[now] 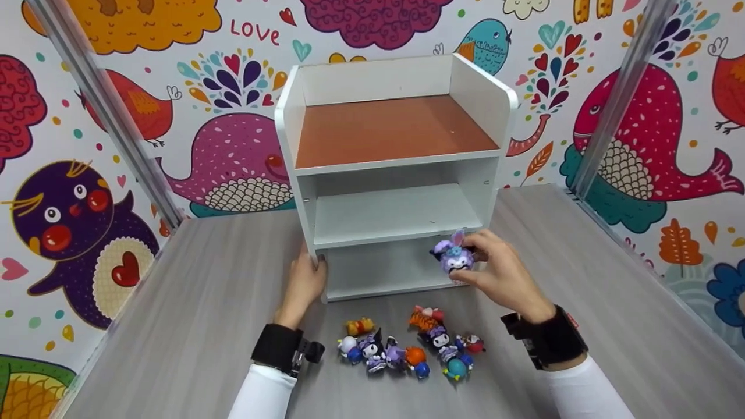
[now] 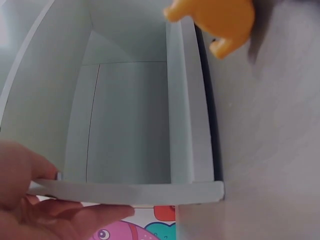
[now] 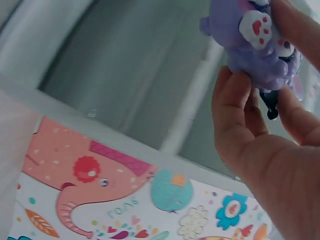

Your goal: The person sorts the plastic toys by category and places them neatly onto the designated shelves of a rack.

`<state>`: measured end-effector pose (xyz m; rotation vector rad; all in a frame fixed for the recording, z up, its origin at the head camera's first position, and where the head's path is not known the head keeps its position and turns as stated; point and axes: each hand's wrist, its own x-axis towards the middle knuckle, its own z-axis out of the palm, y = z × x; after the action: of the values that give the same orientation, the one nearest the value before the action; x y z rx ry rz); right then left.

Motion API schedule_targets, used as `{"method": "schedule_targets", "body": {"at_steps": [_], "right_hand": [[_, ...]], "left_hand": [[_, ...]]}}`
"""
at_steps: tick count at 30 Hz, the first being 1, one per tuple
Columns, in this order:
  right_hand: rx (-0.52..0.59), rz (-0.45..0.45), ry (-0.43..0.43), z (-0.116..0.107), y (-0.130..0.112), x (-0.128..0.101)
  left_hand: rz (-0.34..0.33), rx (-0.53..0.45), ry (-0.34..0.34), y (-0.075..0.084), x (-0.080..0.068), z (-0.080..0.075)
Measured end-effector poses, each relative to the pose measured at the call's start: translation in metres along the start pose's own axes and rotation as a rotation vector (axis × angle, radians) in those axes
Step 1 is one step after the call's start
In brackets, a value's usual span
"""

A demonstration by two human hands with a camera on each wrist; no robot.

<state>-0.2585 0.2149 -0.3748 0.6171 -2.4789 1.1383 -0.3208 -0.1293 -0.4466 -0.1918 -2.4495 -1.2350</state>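
A white three-level shelf unit [image 1: 396, 174] with a brown top board stands on the grey table. My left hand [image 1: 304, 283] grips the lower front edge of its left side panel [image 2: 125, 191]. My right hand [image 1: 495, 273] holds a purple bunny figure [image 1: 454, 256] in front of the bottom compartment, at its right side. The right wrist view shows the fingers pinching the purple bunny figure [image 3: 260, 45] close up. Several small toy figures [image 1: 410, 346] lie on the table in front of the shelf, between my wrists.
The grey table [image 1: 192, 326] is walled by colourful cartoon panels [image 1: 87, 174] with metal posts [image 1: 105, 110] at the corners. The middle shelf board [image 1: 396, 215] and top board hold nothing. An orange toy [image 2: 220, 22] shows beside the shelf in the left wrist view.
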Motion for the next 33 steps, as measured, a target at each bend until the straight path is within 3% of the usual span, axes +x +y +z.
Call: {"method": "schedule_targets", "body": {"at_steps": [9,13,18,25,33], "right_hand": [[0.068,-0.054,0.052,-0.045,-0.024,0.015],[0.098,-0.083,0.119,-0.064,-0.044,0.031],[0.093,-0.049,0.183,-0.082,-0.067,0.059],[0.061,0.023,0.185,-0.092,-0.082,0.095],[0.021,0.026,0.169,-0.083,-0.077,0.121]], "left_hand": [[0.007,-0.031,-0.045,-0.001,-0.004,0.006],[-0.003,-0.029,-0.035,-0.001,-0.004,0.004],[-0.009,-0.003,-0.014,0.000,-0.004,0.003],[0.017,-0.005,0.006,0.000,-0.002,0.002],[0.022,-0.018,0.022,0.002,-0.001,-0.001]]}}
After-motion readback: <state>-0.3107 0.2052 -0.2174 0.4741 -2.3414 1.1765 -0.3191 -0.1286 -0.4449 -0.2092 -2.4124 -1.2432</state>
